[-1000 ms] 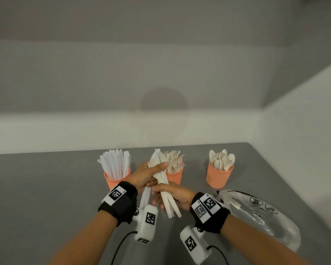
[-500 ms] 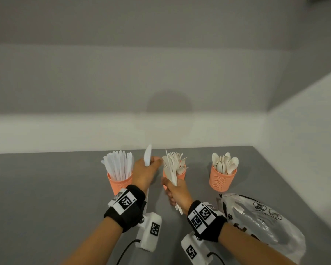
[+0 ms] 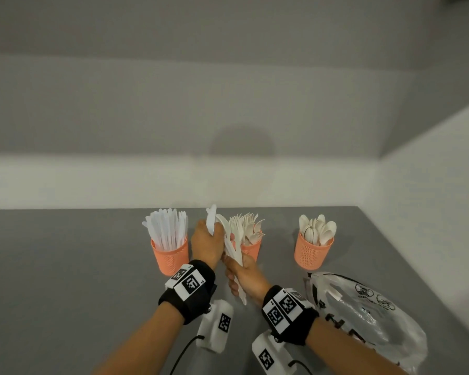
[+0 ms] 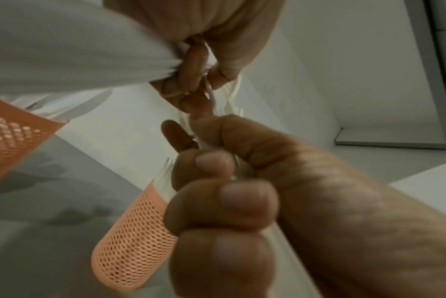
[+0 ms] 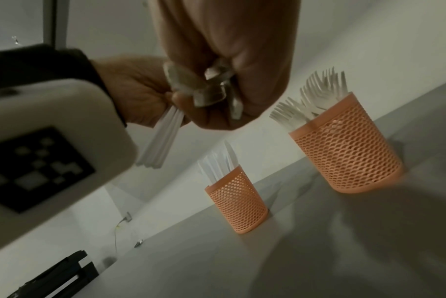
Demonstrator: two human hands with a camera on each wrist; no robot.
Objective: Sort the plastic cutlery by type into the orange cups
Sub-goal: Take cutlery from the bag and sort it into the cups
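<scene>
The right hand (image 3: 243,276) clutches a mixed bundle (image 3: 234,249) at 6 o'clock of the fork cup (image 3: 251,250), while the left hand (image 3: 206,243), fisted on knives (image 3: 211,220), should pinch only knife handles, then drop them in the 9 o'clock cup (image 3: 169,255).

Soft, even light fills the head view, casting a round shadow on the wall (image 3: 241,142) and bending straight edges near the frame's borders, while both wrist views are dim, grainy and blurred up close.

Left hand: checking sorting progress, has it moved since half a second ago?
Yes. The left hand shifted right, away from the knife cup, meeting the right hand.
</scene>
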